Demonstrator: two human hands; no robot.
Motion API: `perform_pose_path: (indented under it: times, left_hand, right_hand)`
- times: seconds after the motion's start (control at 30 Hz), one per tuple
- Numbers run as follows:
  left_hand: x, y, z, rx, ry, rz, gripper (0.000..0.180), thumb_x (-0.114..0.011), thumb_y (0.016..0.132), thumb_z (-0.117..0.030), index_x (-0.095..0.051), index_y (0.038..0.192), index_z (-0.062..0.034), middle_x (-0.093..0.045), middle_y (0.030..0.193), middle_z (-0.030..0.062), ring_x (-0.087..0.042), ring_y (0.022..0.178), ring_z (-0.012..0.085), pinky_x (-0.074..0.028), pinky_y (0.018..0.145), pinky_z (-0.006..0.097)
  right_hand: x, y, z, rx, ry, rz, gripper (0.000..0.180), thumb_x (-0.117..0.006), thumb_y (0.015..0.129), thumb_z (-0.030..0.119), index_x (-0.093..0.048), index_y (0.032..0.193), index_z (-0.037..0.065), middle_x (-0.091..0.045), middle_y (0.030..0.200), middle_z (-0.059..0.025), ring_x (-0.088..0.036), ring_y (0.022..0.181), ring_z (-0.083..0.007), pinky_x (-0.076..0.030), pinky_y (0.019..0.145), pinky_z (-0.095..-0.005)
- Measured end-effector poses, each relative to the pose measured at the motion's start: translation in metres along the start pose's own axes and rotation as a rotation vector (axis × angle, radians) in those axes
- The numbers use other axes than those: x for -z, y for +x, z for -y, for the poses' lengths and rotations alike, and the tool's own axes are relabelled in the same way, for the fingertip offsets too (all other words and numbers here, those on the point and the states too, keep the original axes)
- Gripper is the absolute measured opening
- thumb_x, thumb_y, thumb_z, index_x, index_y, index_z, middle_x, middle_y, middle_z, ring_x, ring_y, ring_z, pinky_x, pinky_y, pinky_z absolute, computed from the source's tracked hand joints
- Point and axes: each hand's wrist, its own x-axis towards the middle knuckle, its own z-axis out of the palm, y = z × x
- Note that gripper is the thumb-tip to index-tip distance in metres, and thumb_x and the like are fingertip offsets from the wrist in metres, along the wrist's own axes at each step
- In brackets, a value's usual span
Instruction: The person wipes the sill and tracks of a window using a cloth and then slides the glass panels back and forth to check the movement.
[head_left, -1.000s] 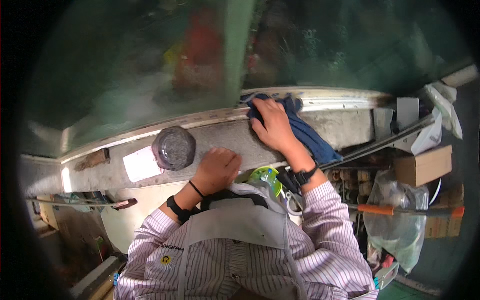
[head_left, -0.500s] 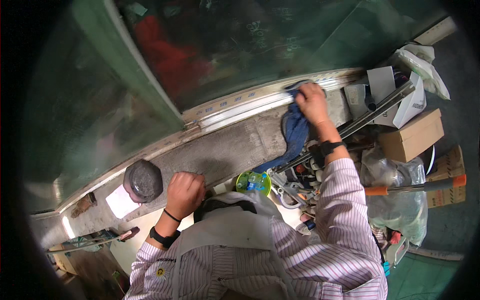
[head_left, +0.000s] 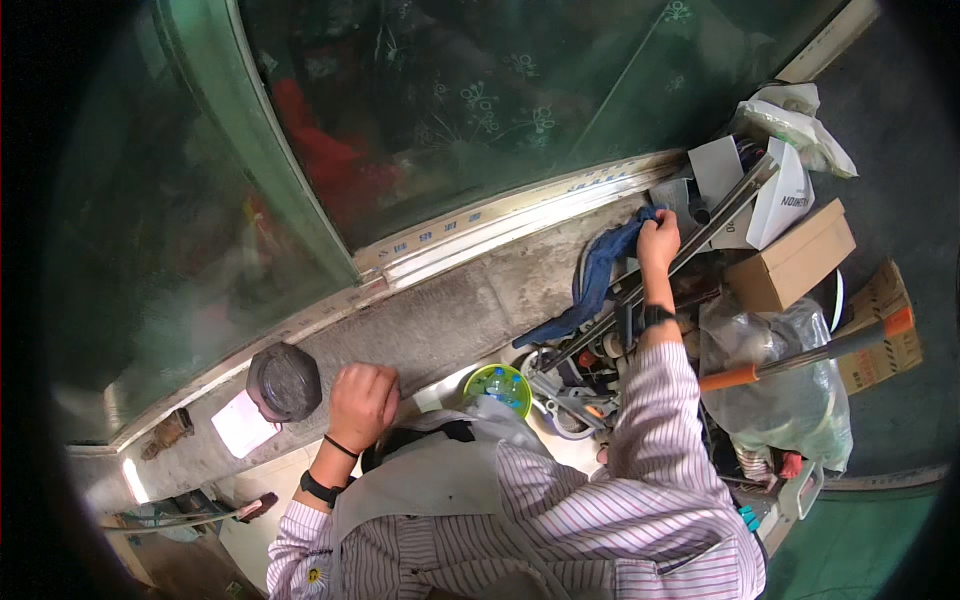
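Observation:
A dark blue cloth (head_left: 594, 278) hangs from my right hand (head_left: 658, 243), whose fingers are closed on its upper end. Its long tail trails down over the concrete ledge (head_left: 440, 315), below the window track (head_left: 500, 233). Over the near edge of the ledge is my left hand (head_left: 364, 400), with its fingers curled in and their tips hidden from view. Left of that hand a dark, many-sided container (head_left: 284, 383) stands on the ledge, next to a white sheet (head_left: 241, 424).
Green-tinted glass panes (head_left: 480, 100) rise behind the ledge. At the right are long metal bars (head_left: 728, 212), a brown cardboard box (head_left: 790, 258), a clear plastic bag (head_left: 775, 350) and an orange-handled tool (head_left: 790, 362). A yellow-green bin (head_left: 497, 388) holds plastic bottles.
My right hand has come off the window track, moving right and toward me, and lifts the cloth's end with it. My left hand stays curled near the ledge.

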Motion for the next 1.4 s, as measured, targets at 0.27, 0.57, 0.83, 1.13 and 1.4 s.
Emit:
perform_pose_path:
  times: [0.27, 0.57, 0.83, 1.13, 1.4]
  left_hand:
    - [0.000, 0.033, -0.029, -0.068, -0.151, 0.006, 0.051, -0.070, 0.073, -0.012, -0.052, 0.121, -0.0059, -0.051, 0.127, 0.0163, -0.050, 0.113, 0.0376, -0.039, 0.094, 0.048]
    - [-0.025, 0.080, -0.036, -0.113, 0.022, 0.264, 0.061, -0.074, 0.073, -0.024, -0.051, 0.127, -0.0064, -0.042, 0.138, 0.0165, -0.038, 0.128, 0.0379, -0.028, 0.105, 0.050]
    - [-0.003, 0.075, -0.033, -0.094, 0.009, 0.129, 0.050, -0.070, 0.076, -0.020, -0.054, 0.120, -0.0039, -0.042, 0.138, 0.0191, -0.040, 0.126, 0.0394, -0.031, 0.104, 0.049]
    - [0.018, 0.051, -0.034, -0.046, -0.003, 0.077, 0.041, -0.066, 0.076, -0.010, -0.054, 0.114, -0.0018, -0.047, 0.132, 0.0207, -0.044, 0.120, 0.0411, -0.036, 0.101, 0.048]
    - [0.031, 0.042, -0.044, -0.059, -0.014, 0.005, 0.039, -0.066, 0.075, -0.008, -0.054, 0.112, -0.0019, -0.050, 0.128, 0.0201, -0.049, 0.114, 0.0407, -0.041, 0.097, 0.047]
  right_hand:
    - [0.020, -0.142, 0.210, 0.424, 0.669, 0.736, 0.030, -0.059, 0.076, 0.003, -0.061, 0.106, 0.003, -0.063, 0.090, -0.0110, -0.061, 0.082, -0.0220, -0.049, 0.074, -0.0346]
    - [0.033, -0.113, 0.029, -0.087, 0.601, 0.130, 0.031, -0.060, 0.083, 0.006, -0.058, 0.113, 0.004, -0.064, 0.097, -0.0096, -0.062, 0.086, -0.0167, -0.050, 0.076, -0.0277]
    - [0.035, -0.102, -0.096, -0.362, 0.064, -0.070, 0.059, -0.071, 0.073, 0.018, -0.050, 0.125, 0.001, -0.056, 0.120, -0.0170, -0.055, 0.105, -0.0321, -0.045, 0.090, -0.0400]
    - [0.012, -0.090, -0.131, -0.414, 0.098, 0.245, 0.037, -0.072, 0.077, 0.021, -0.052, 0.103, 0.004, -0.066, 0.097, -0.0197, -0.062, 0.093, -0.0402, -0.048, 0.081, -0.0460]
    - [0.031, -0.133, -0.119, -0.260, 0.121, 0.316, 0.038, -0.073, 0.075, 0.021, -0.053, 0.104, 0.004, -0.058, 0.094, -0.0193, -0.055, 0.092, -0.0400, -0.046, 0.079, -0.0473]
